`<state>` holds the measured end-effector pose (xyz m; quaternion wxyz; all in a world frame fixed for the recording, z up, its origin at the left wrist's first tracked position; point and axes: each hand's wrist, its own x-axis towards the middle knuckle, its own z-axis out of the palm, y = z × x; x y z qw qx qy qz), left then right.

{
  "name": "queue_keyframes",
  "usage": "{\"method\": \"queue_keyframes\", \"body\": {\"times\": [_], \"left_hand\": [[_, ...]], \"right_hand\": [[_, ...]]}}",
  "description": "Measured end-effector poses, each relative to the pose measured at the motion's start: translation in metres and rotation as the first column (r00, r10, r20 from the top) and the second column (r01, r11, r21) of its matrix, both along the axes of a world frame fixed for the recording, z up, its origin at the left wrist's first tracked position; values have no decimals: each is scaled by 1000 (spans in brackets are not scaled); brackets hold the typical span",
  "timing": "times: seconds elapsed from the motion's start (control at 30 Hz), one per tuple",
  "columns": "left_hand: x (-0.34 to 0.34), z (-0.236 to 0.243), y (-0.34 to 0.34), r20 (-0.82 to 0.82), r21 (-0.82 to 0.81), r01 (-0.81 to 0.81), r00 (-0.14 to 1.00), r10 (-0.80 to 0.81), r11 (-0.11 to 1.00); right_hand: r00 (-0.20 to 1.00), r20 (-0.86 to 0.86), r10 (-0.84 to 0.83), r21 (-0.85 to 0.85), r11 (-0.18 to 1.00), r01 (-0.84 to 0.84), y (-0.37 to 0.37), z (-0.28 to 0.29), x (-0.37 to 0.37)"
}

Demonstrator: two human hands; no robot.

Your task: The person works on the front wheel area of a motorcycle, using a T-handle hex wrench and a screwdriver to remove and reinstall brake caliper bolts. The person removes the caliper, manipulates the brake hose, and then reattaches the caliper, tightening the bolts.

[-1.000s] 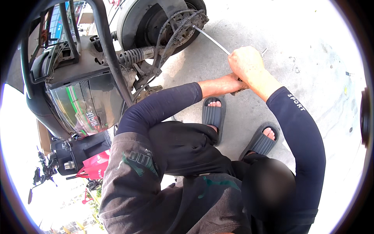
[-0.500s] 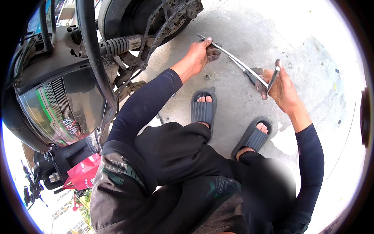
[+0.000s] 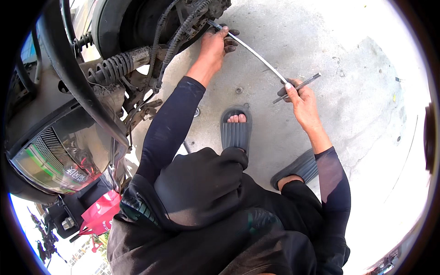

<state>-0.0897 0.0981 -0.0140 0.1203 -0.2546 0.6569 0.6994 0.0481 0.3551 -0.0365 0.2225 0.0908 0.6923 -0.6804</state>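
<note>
A long T-handle socket wrench stretches between my two hands. My left hand is closed near its socket end, with the thumb on the shaft and the darkened fingers behind. That end lies beside the wheel hub of the motorbike; I cannot tell whether it touches a bolt there. At the other end my right hand grips the joint of shaft and crossbar, thumb along the rod. The dark crossbar sticks out on both sides of this hand.
The motorbike fills the left side, with its black tyre, coil spring, curved black bar and tail light. A red bag hangs lower left. My slippers stand on the concrete floor.
The wrench's socket end has come closer to the wheel hub with my left hand. My right hand has moved left and now has its thumb along the shaft; the crossbar has turned.
</note>
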Motion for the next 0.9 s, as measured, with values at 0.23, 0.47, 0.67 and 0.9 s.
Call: {"method": "queue_keyframes", "body": {"times": [0.23,0.47,0.67,0.9], "left_hand": [[-9,-9,-20,-22,26,81,997,-81,996],[-14,-19,-28,-47,146,62,997,-56,987],[10,-24,-22,-84,202,144,988,-129,969],[126,-11,67,253,28,973,216,-943,230]], "right_hand": [[994,-105,-9,135,991,23,-24,-11,1],[869,-461,182,557,821,123,-21,-3,-3],[988,-129,-87,217,969,114,-26,-12,-12],[942,279,-185,-321,907,273,-27,16,-19]]}}
